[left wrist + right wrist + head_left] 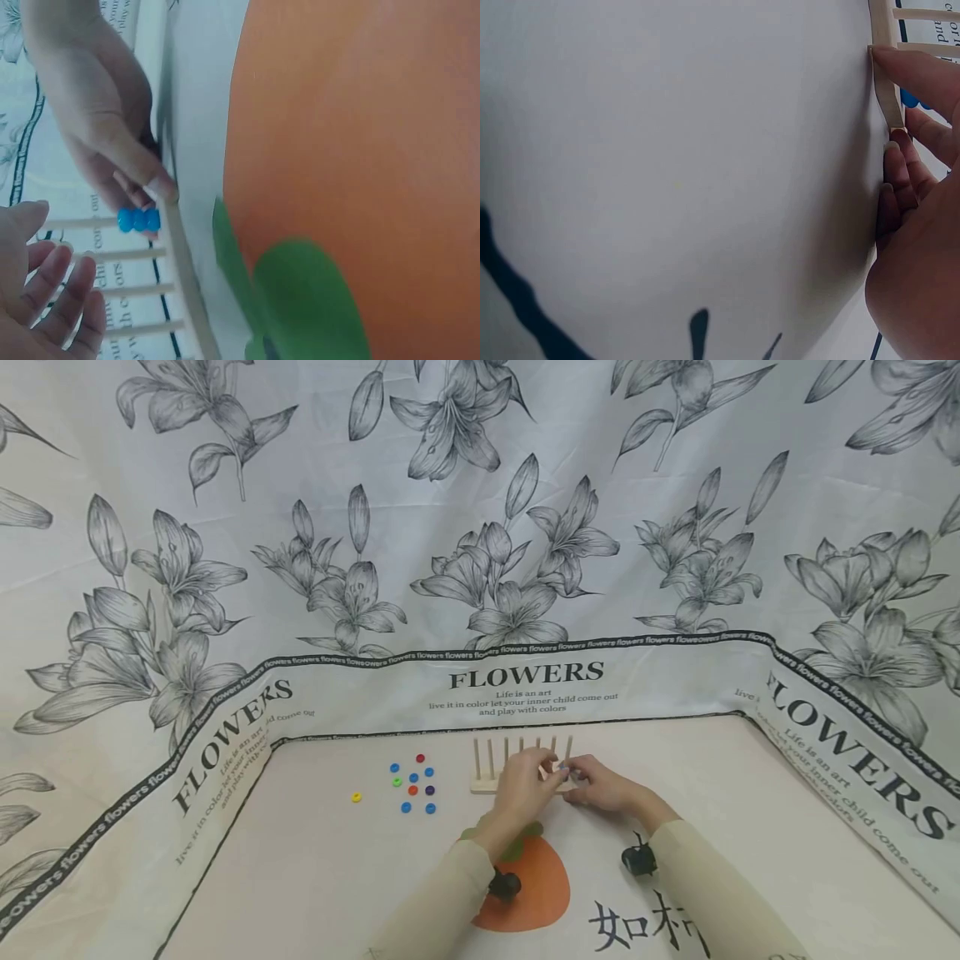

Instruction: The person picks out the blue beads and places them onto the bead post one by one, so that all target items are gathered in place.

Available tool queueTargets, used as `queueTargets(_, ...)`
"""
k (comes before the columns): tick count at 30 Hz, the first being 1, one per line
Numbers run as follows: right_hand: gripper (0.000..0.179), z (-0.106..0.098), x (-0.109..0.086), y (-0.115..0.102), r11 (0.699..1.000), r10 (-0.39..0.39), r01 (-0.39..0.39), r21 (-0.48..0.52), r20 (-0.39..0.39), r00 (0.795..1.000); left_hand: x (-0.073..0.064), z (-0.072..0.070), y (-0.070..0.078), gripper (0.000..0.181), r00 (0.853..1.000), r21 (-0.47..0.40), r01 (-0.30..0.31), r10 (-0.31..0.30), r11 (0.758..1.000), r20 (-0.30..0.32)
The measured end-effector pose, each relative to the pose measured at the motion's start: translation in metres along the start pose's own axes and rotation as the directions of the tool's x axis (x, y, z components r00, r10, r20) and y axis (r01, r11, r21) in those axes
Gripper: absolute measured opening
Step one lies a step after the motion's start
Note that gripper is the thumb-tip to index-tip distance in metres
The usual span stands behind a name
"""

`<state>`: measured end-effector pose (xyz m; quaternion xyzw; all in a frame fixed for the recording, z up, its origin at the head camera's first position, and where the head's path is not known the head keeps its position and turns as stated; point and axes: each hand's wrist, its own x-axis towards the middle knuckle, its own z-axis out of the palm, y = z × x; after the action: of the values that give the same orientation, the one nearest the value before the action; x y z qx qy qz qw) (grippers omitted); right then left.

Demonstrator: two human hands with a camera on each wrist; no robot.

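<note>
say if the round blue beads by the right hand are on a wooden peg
On: the left wrist view shows three round blue beads stacked along a wooden peg.

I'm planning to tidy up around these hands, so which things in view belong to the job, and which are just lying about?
Likely the job:
rack
blue beads on its end peg
loose beads

Just surroundings:
orange print
black lettering
flowered cloth
</note>
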<state>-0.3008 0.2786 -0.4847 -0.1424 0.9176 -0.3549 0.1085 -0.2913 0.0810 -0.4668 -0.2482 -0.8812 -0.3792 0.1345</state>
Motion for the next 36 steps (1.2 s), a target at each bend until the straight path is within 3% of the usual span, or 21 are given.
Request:
queueTargets(7, 0.060, 0.000, 0.001, 0.000, 0.999, 0.049, -0.049, 0.021, 0.003, 0.999, -0.007, -0.027, -0.007, 0.026, 0.998, -0.005, -0.051, 0.051, 0.999, 0.026)
queueTargets(20, 0.064, 0.001, 0.000, 0.002, 0.999, 0.053, -0.053, 0.010, 0.007, 0.999, -0.029, -0.064, -0.030, 0.034, 0.992, -0.086, -0.001, 0.012, 0.996, 0.129)
queueTargets(27, 0.065, 0.002, 0.001, 0.001, 1.000, 0.024, -0.024, -0.012, 0.014, 1.000, -0.043, -0.088, -0.053, 0.034, 0.991, -0.053, 0.019, -0.012, 0.998, 0.134)
queueTargets(36, 0.065, 0.002, 0.002, -0.001, 0.999, 0.043, -0.043, 0.000, 0.008, 0.999, -0.061, -0.122, -0.082, 0.031, 0.992, 0.007, 0.072, -0.073, 0.997, 0.102)
